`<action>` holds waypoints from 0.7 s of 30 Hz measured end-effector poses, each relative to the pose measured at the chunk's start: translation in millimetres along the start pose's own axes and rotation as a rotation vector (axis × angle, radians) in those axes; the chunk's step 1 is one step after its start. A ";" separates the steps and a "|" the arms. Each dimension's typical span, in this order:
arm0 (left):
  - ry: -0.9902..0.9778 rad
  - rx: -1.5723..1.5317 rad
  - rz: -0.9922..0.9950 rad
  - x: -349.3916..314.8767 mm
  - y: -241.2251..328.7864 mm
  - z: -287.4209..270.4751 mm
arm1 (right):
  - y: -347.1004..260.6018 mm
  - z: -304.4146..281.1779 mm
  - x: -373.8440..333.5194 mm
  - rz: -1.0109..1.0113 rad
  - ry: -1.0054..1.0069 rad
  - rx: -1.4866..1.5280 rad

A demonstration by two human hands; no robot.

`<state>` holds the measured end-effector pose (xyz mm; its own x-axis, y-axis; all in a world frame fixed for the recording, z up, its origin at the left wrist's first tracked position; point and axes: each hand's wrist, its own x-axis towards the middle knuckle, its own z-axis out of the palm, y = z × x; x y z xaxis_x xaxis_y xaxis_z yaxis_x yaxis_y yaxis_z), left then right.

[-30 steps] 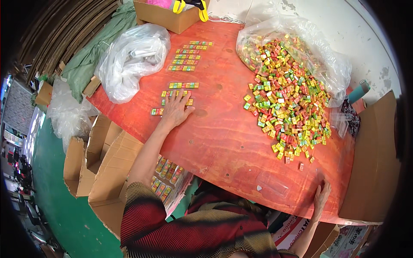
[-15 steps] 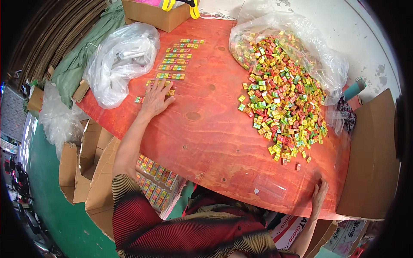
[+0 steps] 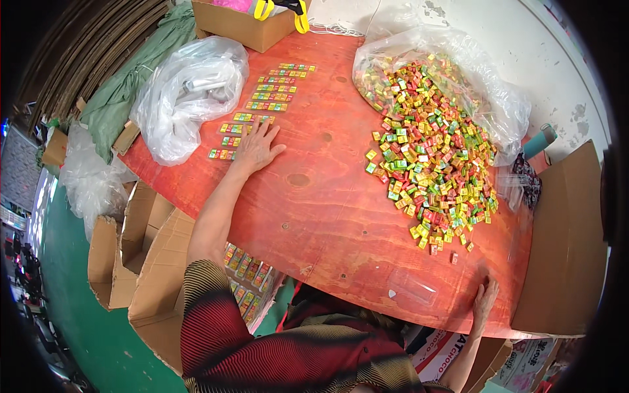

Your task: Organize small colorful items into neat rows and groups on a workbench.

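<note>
My left hand [image 3: 259,150] lies palm down with its fingers spread over the near rows of small boxes [image 3: 270,96]. These are little red, yellow and green boxes, lined up in short strips one behind another on the left part of the table. The fingertips touch or hover at the right ends of the nearer strips and cover part of them. Close to the front right edge, my right hand [image 3: 485,298] rests on the red tabletop [image 3: 327,223], fingers stretched, with nothing visible in it. A large heap of loose small boxes [image 3: 436,154] spills toward me from a clear plastic bag [image 3: 481,72].
A crumpled clear bag [image 3: 187,98] lies at the table's left edge. A carton [image 3: 252,29] stands at the back, and a cardboard sheet [image 3: 560,242] rises at the right. Open cartons [image 3: 157,262] and packed trays [image 3: 252,281] sit below the left edge. A clear plastic tray [image 3: 413,288] lies in front.
My left hand has moved a little to the right, showing more of the nearest strips' left ends. The right hand stays at the table's edge. The view has shifted slightly.
</note>
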<state>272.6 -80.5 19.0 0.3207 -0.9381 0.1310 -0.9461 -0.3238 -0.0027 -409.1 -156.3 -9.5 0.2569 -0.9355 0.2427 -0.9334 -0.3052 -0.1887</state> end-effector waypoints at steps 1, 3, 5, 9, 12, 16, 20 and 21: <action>-0.003 -0.006 0.018 -8.1 -0.4 -2.0 | -1.4 -1.8 -2.2 -0.002 -0.006 0.002; -0.001 -0.016 0.048 -15.1 2.7 -3.5 | -5.7 -7.0 -3.2 0.060 -0.041 0.052; 0.120 -0.056 0.056 -20.5 9.4 4.3 | 1.0 -6.3 -6.6 0.045 -0.023 0.050; 0.294 0.049 0.046 -42.3 -21.1 19.1 | -19.5 6.3 11.2 0.019 0.035 0.087; 0.348 0.113 0.128 -26.8 -41.3 30.3 | -32.6 -7.3 10.5 0.036 0.059 0.039; 0.371 0.209 -0.050 -37.0 -23.5 25.9 | -40.9 -5.7 16.4 0.058 0.089 0.047; 0.439 -0.182 0.290 -59.0 91.2 0.2 | -31.7 -4.8 1.8 0.050 0.147 0.039; 0.384 -0.334 0.402 -73.6 137.5 -17.7 | -28.8 -4.1 -2.7 0.074 0.165 0.026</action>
<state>118.1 -53.8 26.5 -0.0417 -0.8476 0.5290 -0.9720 0.1569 0.1749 -383.9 -144.2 -0.8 0.1415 -0.9144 0.3793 -0.9409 -0.2433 -0.2357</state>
